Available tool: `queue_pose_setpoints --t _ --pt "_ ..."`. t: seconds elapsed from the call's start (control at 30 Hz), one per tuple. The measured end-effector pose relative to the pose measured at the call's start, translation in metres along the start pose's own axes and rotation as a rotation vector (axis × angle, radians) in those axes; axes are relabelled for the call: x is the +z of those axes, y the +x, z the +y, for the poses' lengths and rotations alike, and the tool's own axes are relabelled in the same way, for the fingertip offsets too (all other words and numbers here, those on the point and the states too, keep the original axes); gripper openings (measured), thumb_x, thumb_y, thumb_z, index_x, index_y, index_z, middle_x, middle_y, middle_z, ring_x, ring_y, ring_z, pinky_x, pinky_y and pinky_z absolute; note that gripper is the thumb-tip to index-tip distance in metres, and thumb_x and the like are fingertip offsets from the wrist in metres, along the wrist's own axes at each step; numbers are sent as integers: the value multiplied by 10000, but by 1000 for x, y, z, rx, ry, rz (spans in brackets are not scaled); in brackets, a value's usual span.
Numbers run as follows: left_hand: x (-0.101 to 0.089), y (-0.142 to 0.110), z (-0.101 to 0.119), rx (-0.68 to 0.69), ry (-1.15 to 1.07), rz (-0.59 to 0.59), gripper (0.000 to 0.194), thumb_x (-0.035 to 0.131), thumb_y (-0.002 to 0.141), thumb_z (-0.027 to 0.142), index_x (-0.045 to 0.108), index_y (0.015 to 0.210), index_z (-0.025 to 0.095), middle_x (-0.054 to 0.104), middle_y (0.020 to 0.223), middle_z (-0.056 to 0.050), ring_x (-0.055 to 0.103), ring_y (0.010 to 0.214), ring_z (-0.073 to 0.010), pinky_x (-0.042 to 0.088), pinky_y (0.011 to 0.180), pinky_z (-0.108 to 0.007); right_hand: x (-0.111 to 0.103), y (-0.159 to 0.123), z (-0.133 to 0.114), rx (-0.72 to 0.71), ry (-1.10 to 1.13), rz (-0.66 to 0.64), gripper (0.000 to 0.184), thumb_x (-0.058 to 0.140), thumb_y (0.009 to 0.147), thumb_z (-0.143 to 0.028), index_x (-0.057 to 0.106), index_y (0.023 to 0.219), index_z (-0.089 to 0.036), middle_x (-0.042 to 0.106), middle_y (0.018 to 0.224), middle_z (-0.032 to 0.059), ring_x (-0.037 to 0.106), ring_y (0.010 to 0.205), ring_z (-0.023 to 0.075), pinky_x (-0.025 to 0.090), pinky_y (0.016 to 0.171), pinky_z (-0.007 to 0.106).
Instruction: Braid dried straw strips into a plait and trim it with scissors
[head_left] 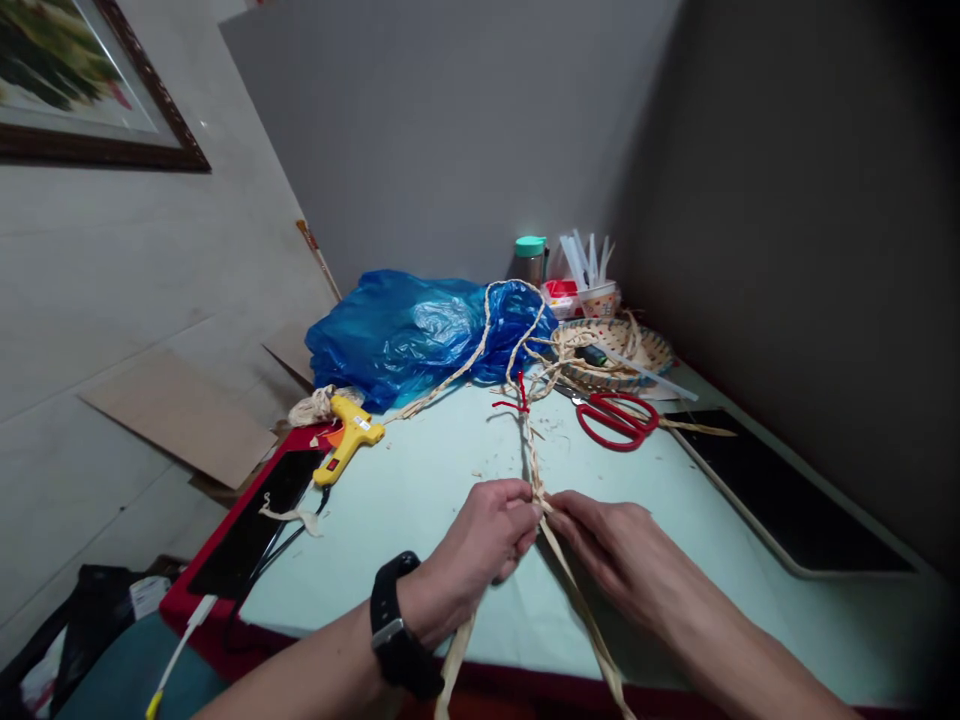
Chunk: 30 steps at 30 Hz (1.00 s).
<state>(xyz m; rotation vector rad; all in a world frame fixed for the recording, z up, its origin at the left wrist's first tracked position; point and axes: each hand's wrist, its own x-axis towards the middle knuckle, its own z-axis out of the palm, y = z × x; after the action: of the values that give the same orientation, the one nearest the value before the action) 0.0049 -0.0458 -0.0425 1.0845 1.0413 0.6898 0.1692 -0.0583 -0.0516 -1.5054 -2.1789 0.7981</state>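
Observation:
Both hands meet at the lower end of a pale raffia braid (533,455) over the table's middle. My left hand (499,525), with a dark watch on its wrist, pinches the braid from the left. From the right, my right hand (611,535) closes its fingers on the same spot. Loose flat raffia strands (574,590) hang from there toward the table's front edge, one passing below my left hand. Farther up, a red tie (520,400) is knotted round the braid. The braid's long plaited cord (486,330) loops back over a blue plastic bag (405,335).
Red-handled scissors (619,420) lie right of the braid, near a woven basket (652,345) and a dark flat panel (787,500). A yellow glue gun (345,445) rests at left beside a black phone-like slab (247,540). Behind stand a teal-lidded jar (529,260) and a cup of glue sticks (598,298).

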Motion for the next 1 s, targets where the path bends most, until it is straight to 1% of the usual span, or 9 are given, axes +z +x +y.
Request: queue_pose_setpoints --t 0.1,0.17,0.27,0.4,0.57,0.7,0.73,0.87,1.0 --pt "1 -1 -3 39 92 62 156 519 819 260 524 693 169 434 502 57 254 404 -55 134 394 -223 -2 -3 -9 43 -429 33 173 454 913 -164 551 774 -202 670 667 52 625 567 219 237 522 295" --pt "3 -1 -6 70 101 86 207 529 814 255 501 630 166 477 510 40 274 423 -53 158 415 -220 -2 -7 -18 35 -612 45 153 505 832 -66 542 766 -199 665 646 46 643 549 229 178 493 296" --pt "5 -1 -10 112 97 108 240 535 817 271 479 606 173 400 476 68 271 432 -59 177 438 -223 4 -14 -29 -25 -746 129 187 530 772 -10 512 760 -196 624 584 19 615 474 186 155 451 285" --pt "4 -5 -10 134 83 107 210 531 815 254 518 626 163 339 480 79 250 443 -65 166 447 -232 25 -22 -34 -159 -793 294 215 482 790 14 506 837 -194 596 599 12 590 479 149 246 425 255" --pt "0 -9 -7 116 4 56 206 545 837 297 599 719 137 397 550 59 256 471 -64 168 445 -226 46 -26 -30 -240 -703 370 300 397 821 9 548 999 -179 646 713 73 614 579 173 343 431 257" --pt "-2 -8 -4 62 -70 63 171 599 806 283 618 776 116 481 585 39 299 458 -48 180 444 -210 27 -28 -27 -317 -491 258 235 399 892 -120 570 1042 -179 668 774 76 624 597 191 402 484 283" --pt "-2 -8 -3 51 -86 52 157 598 803 267 616 781 113 496 602 32 310 457 -44 179 444 -206 18 -27 -26 -298 -409 202 203 398 931 -196 575 1029 -199 668 802 68 630 625 190 427 530 286" --pt "-5 -7 -1 55 -118 -17 107 573 804 207 609 806 106 551 674 -1 322 478 -34 172 455 -194 -13 -17 -20 -61 -87 224 283 349 988 -392 579 990 -227 667 957 83 628 830 214 450 701 319" --pt "-8 -7 -5 107 -144 -93 133 548 833 199 615 909 113 572 700 -4 336 510 -43 191 477 -192 -12 3 -13 -5 235 -40 339 291 1012 -394 553 887 -218 634 789 19 564 700 164 419 663 289"
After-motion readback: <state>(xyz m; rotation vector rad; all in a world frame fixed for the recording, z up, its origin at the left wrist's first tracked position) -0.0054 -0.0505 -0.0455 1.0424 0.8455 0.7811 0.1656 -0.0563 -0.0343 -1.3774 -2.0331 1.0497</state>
